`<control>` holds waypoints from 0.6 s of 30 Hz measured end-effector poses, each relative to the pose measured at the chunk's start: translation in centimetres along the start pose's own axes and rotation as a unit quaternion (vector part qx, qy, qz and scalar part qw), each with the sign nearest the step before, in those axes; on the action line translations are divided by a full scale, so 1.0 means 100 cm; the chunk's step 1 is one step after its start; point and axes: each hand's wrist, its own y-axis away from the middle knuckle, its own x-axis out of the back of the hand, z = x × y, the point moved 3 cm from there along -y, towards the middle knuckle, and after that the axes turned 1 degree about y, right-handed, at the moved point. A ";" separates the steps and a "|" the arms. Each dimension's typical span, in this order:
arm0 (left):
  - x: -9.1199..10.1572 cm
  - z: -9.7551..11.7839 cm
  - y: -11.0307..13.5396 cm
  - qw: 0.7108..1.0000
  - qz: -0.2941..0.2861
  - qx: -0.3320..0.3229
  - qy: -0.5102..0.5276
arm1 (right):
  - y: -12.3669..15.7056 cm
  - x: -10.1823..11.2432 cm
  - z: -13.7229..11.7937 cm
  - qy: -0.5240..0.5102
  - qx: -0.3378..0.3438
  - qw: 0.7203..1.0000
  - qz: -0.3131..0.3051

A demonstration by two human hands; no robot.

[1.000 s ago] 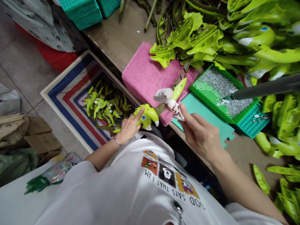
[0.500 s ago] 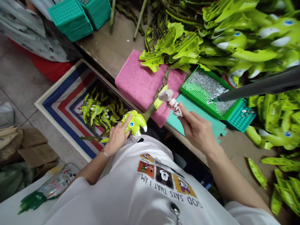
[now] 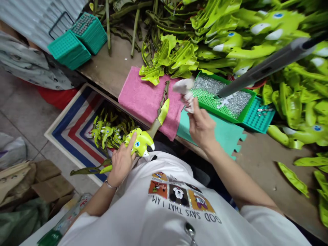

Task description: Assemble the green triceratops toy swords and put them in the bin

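The left hand [image 3: 121, 163] grips a lime-green plastic dinosaur head [image 3: 139, 141] with a blue eye, just off the edge of the wooden table [image 3: 107, 73]. Its fingers [image 3: 130, 140] curl around the head, with the index finger along the top, and cover part of it. An olive-and-lime plastic strut [image 3: 162, 114] runs from the head up across a pink terry towel [image 3: 145, 97]. The right hand [image 3: 201, 127] pinches a pale white-and-pink piece [image 3: 186, 92] between the thumb and fingers [image 3: 192, 112]. Motion blur obscures its shape, and the fingers conceal its lower end. A grey rod [image 3: 266, 66] crosses above a green tray of silver studs [image 3: 230, 114]. Heaped lime-green plastic parts [image 3: 174, 54] run out of frame at the top edge.
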 end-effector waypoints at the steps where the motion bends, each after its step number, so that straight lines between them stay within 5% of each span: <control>1: -0.003 -0.002 -0.002 1.000 0.000 -0.001 0.012 | -0.005 -0.007 0.002 0.007 -0.008 0.999 -0.035; 3: -0.011 -0.008 -0.008 0.998 0.005 -0.013 0.063 | -0.013 -0.016 0.009 0.013 -0.022 0.997 -0.077; 5: -0.021 -0.013 -0.015 0.987 0.009 -0.041 0.156 | -0.016 -0.015 0.016 0.011 -0.032 0.998 -0.056; 10: -0.046 -0.023 -0.030 0.911 -0.021 -0.074 0.406 | -0.020 -0.008 0.025 0.008 -0.023 1.000 0.016; 15: -0.050 -0.030 -0.033 0.884 0.025 -0.089 0.459 | -0.021 -0.028 0.020 0.021 -0.017 1.000 0.011; 18: -0.046 -0.037 -0.033 0.874 0.025 -0.119 0.470 | -0.015 -0.021 0.024 -0.007 0.013 0.997 0.073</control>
